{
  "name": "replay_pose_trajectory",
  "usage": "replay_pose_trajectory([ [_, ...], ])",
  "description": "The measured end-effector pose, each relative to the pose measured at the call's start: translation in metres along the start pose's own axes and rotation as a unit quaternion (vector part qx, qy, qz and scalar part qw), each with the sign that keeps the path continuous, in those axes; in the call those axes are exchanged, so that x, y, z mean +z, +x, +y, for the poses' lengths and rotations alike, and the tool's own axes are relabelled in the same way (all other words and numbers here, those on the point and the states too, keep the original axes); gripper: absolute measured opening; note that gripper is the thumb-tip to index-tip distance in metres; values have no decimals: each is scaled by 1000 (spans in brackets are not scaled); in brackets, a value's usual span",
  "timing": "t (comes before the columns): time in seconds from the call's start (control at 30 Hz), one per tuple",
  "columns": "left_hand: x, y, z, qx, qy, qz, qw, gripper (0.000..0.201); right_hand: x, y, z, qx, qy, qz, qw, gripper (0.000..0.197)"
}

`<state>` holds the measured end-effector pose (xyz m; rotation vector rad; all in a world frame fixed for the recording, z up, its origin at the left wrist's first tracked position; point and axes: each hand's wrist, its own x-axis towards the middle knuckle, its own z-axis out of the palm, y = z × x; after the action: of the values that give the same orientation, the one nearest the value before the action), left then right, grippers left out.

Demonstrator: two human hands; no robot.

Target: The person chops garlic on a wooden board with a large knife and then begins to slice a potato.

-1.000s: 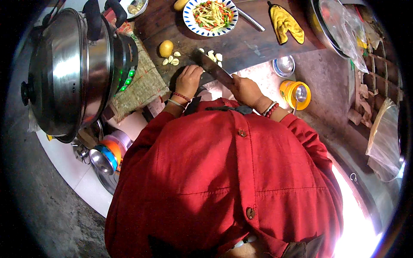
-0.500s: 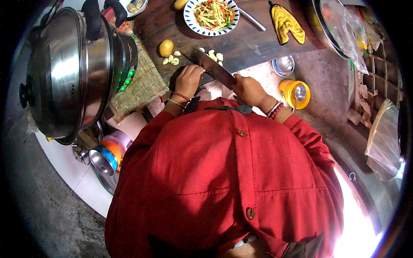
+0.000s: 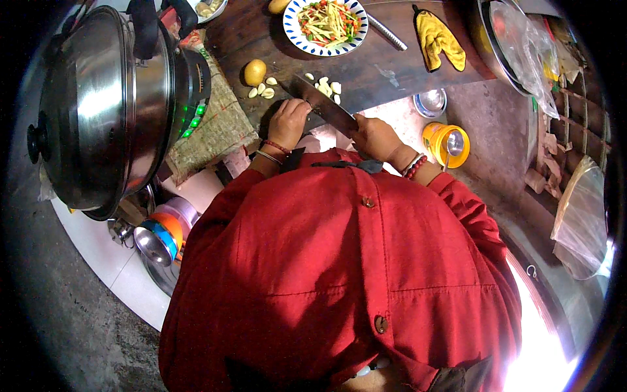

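My right hand point(image 3: 377, 137) is wrapped round the handle of a broad kitchen knife point(image 3: 326, 106), whose dark blade slants up and left over the wooden table. Beside the blade's left side, my left hand point(image 3: 289, 122) has its fingers bent and pressed together at the table's near edge. What they pinch, if anything, is too small or hidden to make out. Peeled garlic cloves point(image 3: 267, 93) lie just beyond my left hand, next to a round yellow potato point(image 3: 255, 72). More garlic cloves point(image 3: 324, 86) are on the far right side of the blade.
A blue-patterned plate point(image 3: 289, 31) of shredded vegetables stands farther back, near a ridged metal rod point(image 3: 388, 32) and a yellow cloth point(image 3: 436, 40). At left is a large lidded steel pot point(image 3: 98, 111). A yellow bucket point(image 3: 432, 138) with a ladle stands below the table's right side.
The view has shifted slightly, so the table things sit a little lower and farther right. Both hands and the knife keep nearly the same place and grip.
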<state>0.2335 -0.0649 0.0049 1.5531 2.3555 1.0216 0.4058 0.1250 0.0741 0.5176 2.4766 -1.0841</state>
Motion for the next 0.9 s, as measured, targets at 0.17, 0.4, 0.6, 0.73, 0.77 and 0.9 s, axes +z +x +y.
replay_pose_trajectory([
  [0.17,0,1,-1,4,0,-15,1000,11,3,-1,7,21,49,37,998,30],
  [0.4,-24,26,-38,-22,102,43,994,19,-6,-3,7,-36,54,70,995,26],
  [0.6,-44,44,-48,-29,239,-47,969,20,3,-12,13,-24,70,-13,997,24],
  [0.73,-40,47,-43,-28,236,-39,971,19,-3,-9,17,8,43,6,999,25],
  [0.77,-38,47,-39,-26,234,-40,971,19,-2,-8,24,-2,39,39,998,24],
  [0.9,-24,33,-17,32,139,-14,990,19,-14,-4,24,23,56,45,997,30],
])
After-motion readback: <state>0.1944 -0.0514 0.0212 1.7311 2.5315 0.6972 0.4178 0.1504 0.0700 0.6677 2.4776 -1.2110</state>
